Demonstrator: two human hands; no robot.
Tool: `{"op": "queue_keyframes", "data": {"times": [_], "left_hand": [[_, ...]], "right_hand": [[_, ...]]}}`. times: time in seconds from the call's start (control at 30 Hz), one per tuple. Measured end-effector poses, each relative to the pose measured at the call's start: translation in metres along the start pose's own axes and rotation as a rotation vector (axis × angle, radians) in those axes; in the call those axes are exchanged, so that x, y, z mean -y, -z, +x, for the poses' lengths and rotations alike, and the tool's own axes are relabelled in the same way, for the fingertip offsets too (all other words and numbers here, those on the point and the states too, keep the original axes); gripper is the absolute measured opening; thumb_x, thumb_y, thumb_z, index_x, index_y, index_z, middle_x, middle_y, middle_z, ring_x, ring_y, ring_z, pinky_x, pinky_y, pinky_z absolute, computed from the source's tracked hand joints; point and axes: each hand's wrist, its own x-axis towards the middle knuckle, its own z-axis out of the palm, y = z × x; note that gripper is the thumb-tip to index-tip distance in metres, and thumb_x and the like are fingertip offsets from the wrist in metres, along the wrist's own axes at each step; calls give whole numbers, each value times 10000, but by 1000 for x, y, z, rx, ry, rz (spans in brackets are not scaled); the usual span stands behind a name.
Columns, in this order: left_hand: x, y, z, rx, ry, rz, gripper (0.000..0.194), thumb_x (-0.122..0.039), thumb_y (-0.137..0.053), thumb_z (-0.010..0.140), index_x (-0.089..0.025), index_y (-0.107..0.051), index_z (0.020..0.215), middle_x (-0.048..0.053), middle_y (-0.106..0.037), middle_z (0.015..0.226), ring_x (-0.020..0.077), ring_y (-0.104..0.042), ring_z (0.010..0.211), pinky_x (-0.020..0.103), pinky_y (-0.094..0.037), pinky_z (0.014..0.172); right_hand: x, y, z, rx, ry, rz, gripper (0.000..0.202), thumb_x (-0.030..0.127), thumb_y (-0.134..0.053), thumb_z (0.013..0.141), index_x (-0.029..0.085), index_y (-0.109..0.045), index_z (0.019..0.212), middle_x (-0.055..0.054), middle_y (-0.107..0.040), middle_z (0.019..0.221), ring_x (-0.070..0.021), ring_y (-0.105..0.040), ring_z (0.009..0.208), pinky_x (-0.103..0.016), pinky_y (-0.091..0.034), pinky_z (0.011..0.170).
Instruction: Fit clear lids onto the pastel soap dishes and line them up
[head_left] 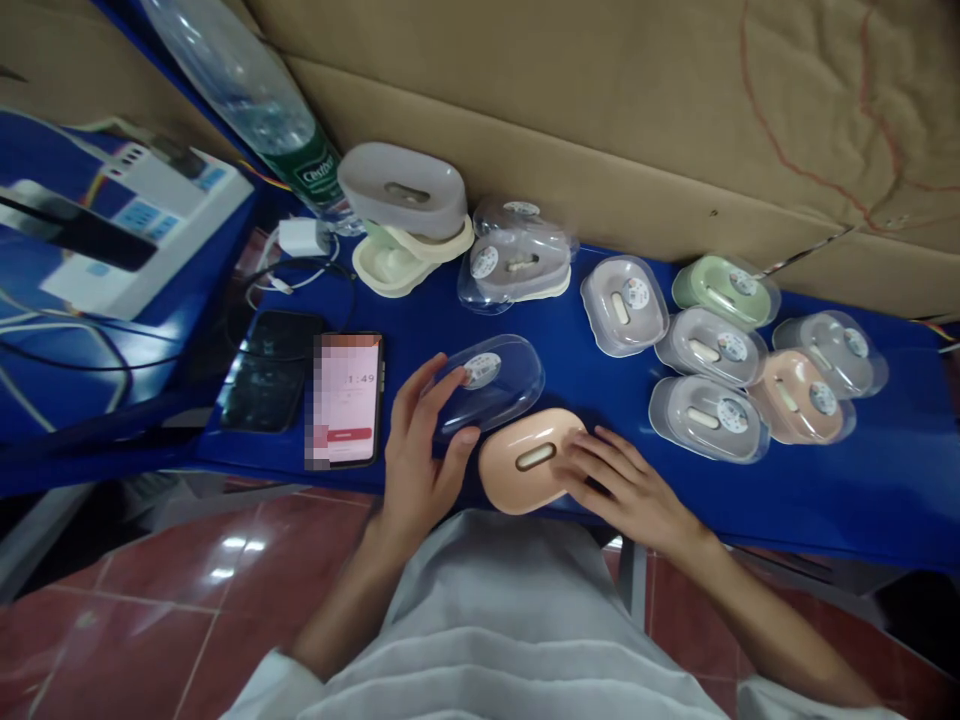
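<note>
At the table's front edge lies a peach soap dish [516, 482], an oval with a slot in its middle. The fingers of my right hand [626, 490] hold it by its right end. Just behind the dish rests a clear plastic lid [510, 385] with a round white label. My left hand [424, 450] is open, thumb and fingers spread, its fingertips at the lid's left side by the label. Stacked behind are a grey soap dish [367, 185] and cream dish parts [390, 265]. Beside them, clear lids lie over a grey dish [517, 265].
On the right stand several lidded soap dishes, among them a green one [716, 290] and a grey one [686, 420]. A lit phone [352, 400], a dark phone [266, 375], a charger [300, 238], a water bottle [247, 100] and a power strip [161, 235] occupy the left.
</note>
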Motion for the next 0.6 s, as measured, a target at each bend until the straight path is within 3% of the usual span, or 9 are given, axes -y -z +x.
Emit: {"op": "queue_keyframes", "data": {"times": [0.3,0.43,0.6], "left_hand": [[-3,-1,-13,53,-98,32,551,-442,-592,1062,-278,-490,1578,154,-462,1630,354,-463,1515,545,-430,1229],[-1,-13,-13,74,-115,97,562,-420,-620,1049,-251,-493,1570,182,-457,1627,386,-421,1537,601,-391,1241],[3,-30,-9,130,-146,163,566,-390,-645,1037,-249,-497,1565,189,-472,1613,390,-397,1551,622,-395,1234]], "right_hand": [[9,-4,25,31,-34,-103,405,114,-604,998,266,-676,1367,-104,-723,1379,-264,-633,1302,-484,-483,1131],[19,-8,37,93,-162,-144,580,99,-614,984,292,-557,1528,-135,-675,1445,-297,-600,1318,-500,-470,1058],[30,-16,51,92,-247,-123,496,170,-651,992,246,-607,1480,-145,-669,1441,-309,-601,1325,-465,-473,1049]]}}
